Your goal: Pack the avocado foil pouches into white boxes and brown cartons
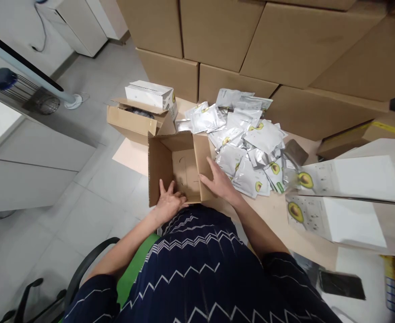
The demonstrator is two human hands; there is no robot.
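Note:
An open brown cardboard box (185,172) sits in front of my body, its opening turned toward me and its inside bare. My left hand (171,202) grips its near wall, with the fingers spread over the edge into the box. On the right side, my right hand (220,181) holds the wall between thumb and fingers; the fingertips behind it are partly hidden. Beside the right hand lies a loose pile of silver-white sachets (242,143) printed with avocado halves.
Another open carton (133,123) with dark contents and a white box (152,95) stand behind on the left. Large stacked cartons (224,38) wall off the back. White avocado-printed boxes (352,179) lie right, near a dark phone (341,285). A green chair (133,278) is under me.

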